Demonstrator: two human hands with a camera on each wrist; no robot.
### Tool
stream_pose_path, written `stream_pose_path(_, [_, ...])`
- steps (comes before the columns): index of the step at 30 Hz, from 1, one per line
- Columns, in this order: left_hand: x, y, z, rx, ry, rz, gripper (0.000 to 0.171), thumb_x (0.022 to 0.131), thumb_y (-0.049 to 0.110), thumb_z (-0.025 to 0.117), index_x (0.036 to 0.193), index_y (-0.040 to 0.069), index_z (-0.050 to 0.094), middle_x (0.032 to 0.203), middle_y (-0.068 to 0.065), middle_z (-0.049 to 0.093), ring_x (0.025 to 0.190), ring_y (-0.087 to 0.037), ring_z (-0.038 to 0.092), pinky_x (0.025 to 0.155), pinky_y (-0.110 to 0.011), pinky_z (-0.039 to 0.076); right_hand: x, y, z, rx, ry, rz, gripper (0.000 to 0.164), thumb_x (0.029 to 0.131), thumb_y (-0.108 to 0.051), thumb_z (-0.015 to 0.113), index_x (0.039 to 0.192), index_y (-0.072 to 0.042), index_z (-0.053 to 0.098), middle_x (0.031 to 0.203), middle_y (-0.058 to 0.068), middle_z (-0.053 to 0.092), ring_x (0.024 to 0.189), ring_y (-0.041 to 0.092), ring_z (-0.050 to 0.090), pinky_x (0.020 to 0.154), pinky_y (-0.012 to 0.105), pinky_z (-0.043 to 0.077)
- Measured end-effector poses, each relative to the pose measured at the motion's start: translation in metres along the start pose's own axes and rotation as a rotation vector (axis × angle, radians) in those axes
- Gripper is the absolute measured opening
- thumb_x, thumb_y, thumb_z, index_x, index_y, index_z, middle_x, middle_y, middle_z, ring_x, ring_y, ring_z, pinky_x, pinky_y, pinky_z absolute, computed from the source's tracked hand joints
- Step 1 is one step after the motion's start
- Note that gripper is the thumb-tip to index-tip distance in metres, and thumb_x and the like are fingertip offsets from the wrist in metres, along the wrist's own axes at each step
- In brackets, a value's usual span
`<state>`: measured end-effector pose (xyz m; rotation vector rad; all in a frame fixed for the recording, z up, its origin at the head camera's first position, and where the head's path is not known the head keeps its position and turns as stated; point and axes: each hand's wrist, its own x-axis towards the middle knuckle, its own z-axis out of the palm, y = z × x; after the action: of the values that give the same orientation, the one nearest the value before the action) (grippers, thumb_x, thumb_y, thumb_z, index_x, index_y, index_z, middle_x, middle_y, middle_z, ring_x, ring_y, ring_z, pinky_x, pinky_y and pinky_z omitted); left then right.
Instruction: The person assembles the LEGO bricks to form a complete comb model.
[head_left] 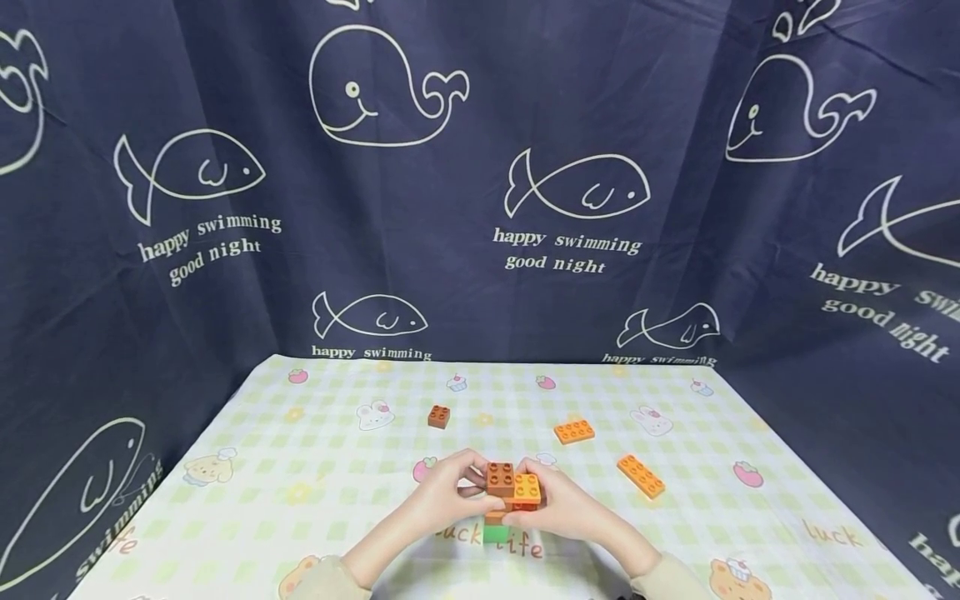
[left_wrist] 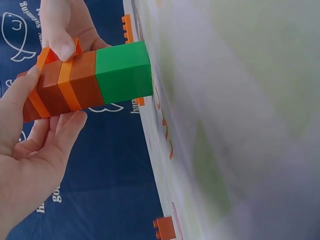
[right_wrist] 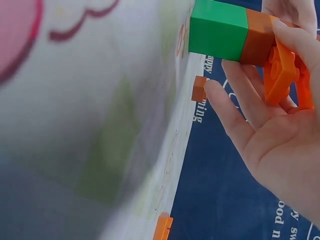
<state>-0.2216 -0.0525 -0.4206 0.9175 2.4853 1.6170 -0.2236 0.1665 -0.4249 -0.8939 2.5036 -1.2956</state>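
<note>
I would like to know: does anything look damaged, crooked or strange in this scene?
Nothing looks spilled or damaged. Only the block tower looks slightly odd: orange bricks jut out toward the right hand, so it looks lopsided.

A green-and-white checked tablecloth [head_left: 360, 479] spreads flat. A small brown block [head_left: 438, 417] lies far, left of middle; one orange block [head_left: 574, 431] far, right of middle; the nearer orange block [head_left: 641, 476] farther right. A green-bottomed stack [head_left: 501, 487] appears to stand near, about the middle.

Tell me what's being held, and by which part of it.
A toy-brick tower: the left hand grips its upper part, the right hand its middle, above the green brick.
</note>
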Motion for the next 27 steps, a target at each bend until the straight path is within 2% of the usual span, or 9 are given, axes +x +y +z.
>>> stream_pose_path(4, [0.0, -0.001, 0.001, -0.036, -0.003, -0.003, 0.03, 0.077, 0.017, 0.077, 0.098, 0.007, 0.058, 0.104, -0.007, 0.061, 0.093, -0.014, 0.063, 0.083, -0.023, 0.055, -0.001, 0.0, -0.002, 0.006, -0.009, -0.004, 0.038, 0.081, -0.032, 0.073, 0.105, -0.012, 0.052, 0.096, -0.002, 0.063, 0.08, 0.005, 0.057, 0.07, 0.02, 0.049])
stream_pose_path(10, [0.001, -0.001, 0.001, -0.045, -0.006, -0.012, 0.032, 0.076, 0.017, 0.078, 0.098, 0.006, 0.057, 0.105, -0.006, 0.06, 0.094, -0.015, 0.062, 0.082, -0.019, 0.054, -0.002, 0.0, -0.003, 0.042, -0.013, 0.001, 0.038, 0.081, -0.029, 0.073, 0.109, -0.01, 0.054, 0.099, 0.002, 0.064, 0.083, 0.006, 0.061, 0.074, 0.022, 0.054])
stream_pose_path(15, [0.001, -0.001, 0.0, -0.039, -0.008, -0.009, 0.031, 0.076, 0.018, 0.078, 0.098, 0.007, 0.057, 0.105, -0.006, 0.06, 0.094, -0.015, 0.062, 0.083, -0.021, 0.055, -0.005, -0.002, -0.004, 0.013, 0.016, 0.014, 0.041, 0.082, -0.031, 0.072, 0.114, -0.011, 0.055, 0.102, 0.002, 0.065, 0.088, 0.005, 0.061, 0.076, 0.022, 0.054])
stream_pose_path(20, [0.001, -0.001, 0.0, -0.043, -0.009, -0.018, 0.031, 0.077, 0.018, 0.078, 0.098, 0.008, 0.058, 0.105, -0.005, 0.061, 0.095, -0.014, 0.062, 0.082, -0.02, 0.055, -0.007, 0.0, -0.007, 0.009, 0.023, -0.035, 0.041, 0.084, -0.031, 0.07, 0.117, -0.011, 0.057, 0.105, 0.003, 0.066, 0.091, 0.004, 0.063, 0.077, 0.024, 0.056])
stream_pose_path(27, [0.001, -0.001, -0.001, -0.06, -0.01, -0.02, 0.031, 0.077, 0.016, 0.078, 0.098, 0.007, 0.058, 0.105, -0.005, 0.061, 0.094, -0.014, 0.061, 0.082, -0.019, 0.054, -0.011, 0.0, -0.013, 0.031, 0.035, -0.094, 0.032, 0.084, -0.026, 0.07, 0.111, -0.011, 0.059, 0.107, 0.007, 0.065, 0.092, 0.007, 0.064, 0.078, 0.028, 0.057])
